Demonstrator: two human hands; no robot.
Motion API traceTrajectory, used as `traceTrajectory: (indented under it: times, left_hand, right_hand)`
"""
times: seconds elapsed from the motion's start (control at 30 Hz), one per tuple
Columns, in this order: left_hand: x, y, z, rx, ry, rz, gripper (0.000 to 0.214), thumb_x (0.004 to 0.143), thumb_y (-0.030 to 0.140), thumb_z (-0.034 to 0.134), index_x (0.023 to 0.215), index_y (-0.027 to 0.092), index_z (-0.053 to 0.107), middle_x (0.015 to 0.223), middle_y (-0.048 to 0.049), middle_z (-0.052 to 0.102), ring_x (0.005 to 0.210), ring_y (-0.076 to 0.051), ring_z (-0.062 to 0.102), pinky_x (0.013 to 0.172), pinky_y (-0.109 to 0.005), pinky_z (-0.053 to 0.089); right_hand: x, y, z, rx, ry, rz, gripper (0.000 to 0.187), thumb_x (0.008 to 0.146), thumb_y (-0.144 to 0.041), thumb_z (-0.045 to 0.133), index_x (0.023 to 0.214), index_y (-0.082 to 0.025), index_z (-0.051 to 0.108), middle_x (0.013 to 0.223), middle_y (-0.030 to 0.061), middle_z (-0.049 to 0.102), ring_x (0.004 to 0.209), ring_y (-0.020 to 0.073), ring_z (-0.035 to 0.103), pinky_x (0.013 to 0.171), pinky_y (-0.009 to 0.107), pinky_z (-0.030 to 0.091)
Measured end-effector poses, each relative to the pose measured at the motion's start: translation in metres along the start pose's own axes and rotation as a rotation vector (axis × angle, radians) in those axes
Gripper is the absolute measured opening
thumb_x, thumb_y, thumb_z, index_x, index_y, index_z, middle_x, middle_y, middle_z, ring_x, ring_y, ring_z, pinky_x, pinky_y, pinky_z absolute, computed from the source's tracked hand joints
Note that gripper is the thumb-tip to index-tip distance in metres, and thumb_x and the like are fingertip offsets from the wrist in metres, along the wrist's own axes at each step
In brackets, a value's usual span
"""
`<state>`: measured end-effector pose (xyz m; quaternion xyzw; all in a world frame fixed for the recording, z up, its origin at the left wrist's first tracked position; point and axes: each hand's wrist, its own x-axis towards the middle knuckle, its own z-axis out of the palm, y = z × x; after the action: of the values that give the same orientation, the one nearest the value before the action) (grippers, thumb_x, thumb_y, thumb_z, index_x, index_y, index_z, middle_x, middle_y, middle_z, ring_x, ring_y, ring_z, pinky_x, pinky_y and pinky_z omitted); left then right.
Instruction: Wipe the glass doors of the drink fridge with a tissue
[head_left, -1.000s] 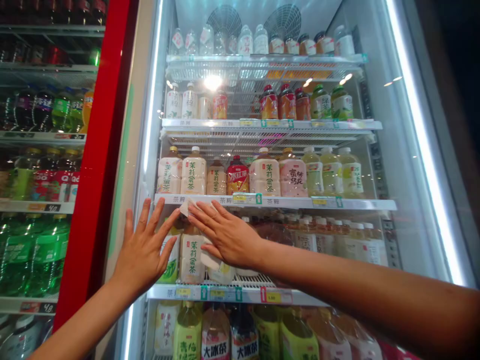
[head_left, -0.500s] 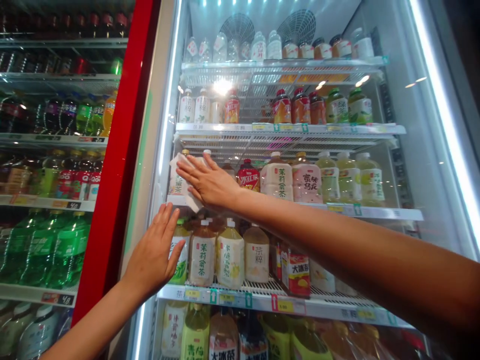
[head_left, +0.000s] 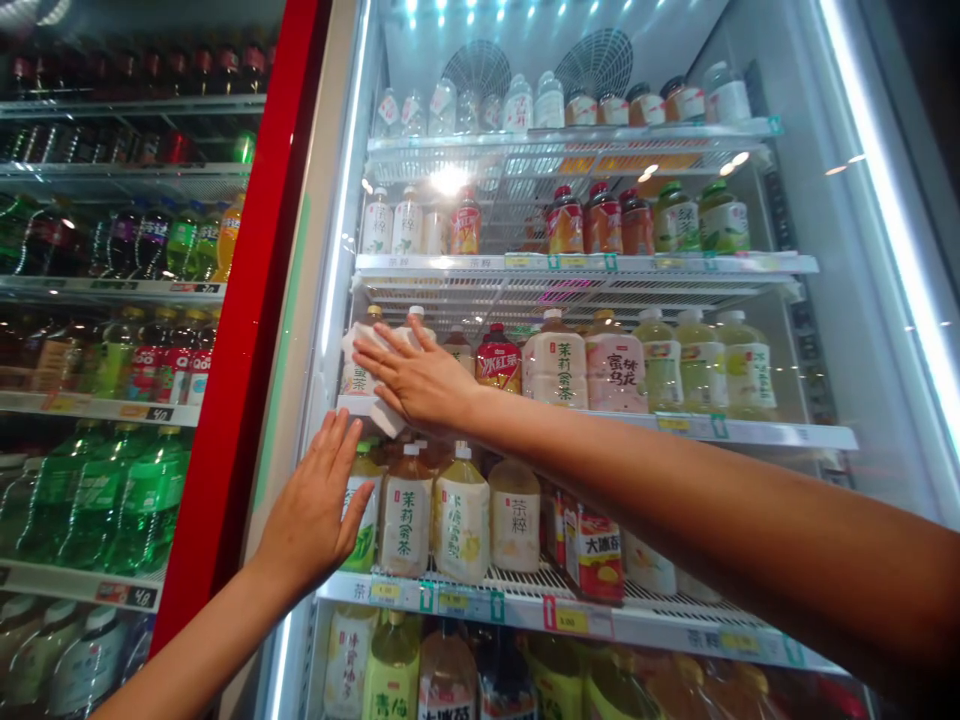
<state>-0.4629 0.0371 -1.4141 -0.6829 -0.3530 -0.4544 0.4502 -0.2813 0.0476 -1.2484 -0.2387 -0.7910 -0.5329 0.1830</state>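
My right hand [head_left: 416, 378] lies flat with its fingers spread, pressing a white cloth [head_left: 388, 419] against the glass door [head_left: 448, 180] of a lit drinks fridge. The cloth shows above and below the fingers; the rest is hidden under the hand. Lower and to the left, my left hand [head_left: 315, 505] has its fingers stretched out near the door's left edge and appears to rest on the glass, holding nothing. Behind the hands, tea bottles [head_left: 406, 510] stand on the shelves.
A red door frame [head_left: 225, 400] divides this fridge from another at left, which holds green soda bottles [head_left: 154, 495] and other drinks. A red and yellow drink carton [head_left: 596, 555] stands on a lower shelf. A light strip [head_left: 892, 230] runs down the right side.
The view has shifted slightly, so the shelves appear a little lower. My right hand and the cloth stay at nearly the same place on the glass. My left hand has hardly moved.
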Motion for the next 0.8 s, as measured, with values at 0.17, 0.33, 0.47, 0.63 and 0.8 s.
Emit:
traceTrajectory:
  times: [0.17,0.33,0.47,0.63,0.8]
  left_hand:
    - [0.006,0.01,-0.001,-0.019,0.001,-0.029,0.074,0.101,0.035,0.043,0.163,0.019,0.008,0.169,-0.0175,0.027,0.159,-0.028,0.021,0.123,-0.052,0.039]
    - [0.004,0.043,0.009,0.045,0.01,0.062,0.076,0.1,0.041,0.046,0.163,0.018,0.011,0.171,-0.016,0.022,0.161,-0.032,0.011,0.128,-0.059,0.026]
    - [0.03,0.069,0.02,0.09,0.016,0.145,0.075,0.099,0.043,0.049,0.163,0.025,0.015,0.171,-0.0073,0.023,0.161,-0.031,0.002,0.131,-0.062,0.008]
    - [0.076,0.102,0.031,0.04,0.03,0.1,0.077,0.099,0.044,0.047,0.163,0.028,0.007,0.173,-0.0061,0.012,0.161,-0.031,-0.001,0.129,-0.066,0.011]
    - [0.063,0.14,0.048,0.001,-0.013,0.213,0.079,0.097,0.05,0.049,0.163,0.027,0.012,0.172,-0.004,0.021,0.161,-0.029,0.004,0.131,-0.06,0.007]
  right_hand:
    - [-0.03,-0.007,0.009,0.002,0.02,0.004,0.057,0.107,-0.039,0.032,0.159,-0.015,0.034,0.17,0.0059,0.028,0.16,0.0249,0.018,0.133,0.056,0.011]
    - [-0.143,-0.039,0.036,0.003,0.098,-0.014,0.084,0.101,-0.06,0.044,0.161,-0.006,0.024,0.172,0.0135,0.017,0.161,0.0306,0.011,0.131,0.051,0.022]
    - [-0.174,0.015,0.021,-0.019,0.091,0.122,0.09,0.099,-0.058,0.05,0.165,-0.011,0.011,0.173,0.0122,0.014,0.161,0.0294,0.007,0.131,0.053,0.021]
    - [-0.182,0.085,-0.005,-0.059,0.109,0.464,0.089,0.102,-0.057,0.041,0.165,-0.012,-0.004,0.173,0.0152,0.005,0.161,0.0328,0.004,0.13,0.062,0.014]
    - [-0.286,0.013,0.015,-0.051,0.017,0.275,0.091,0.102,-0.055,0.044,0.165,-0.015,-0.007,0.174,0.0087,0.009,0.162,0.0294,0.003,0.131,0.055,0.024]
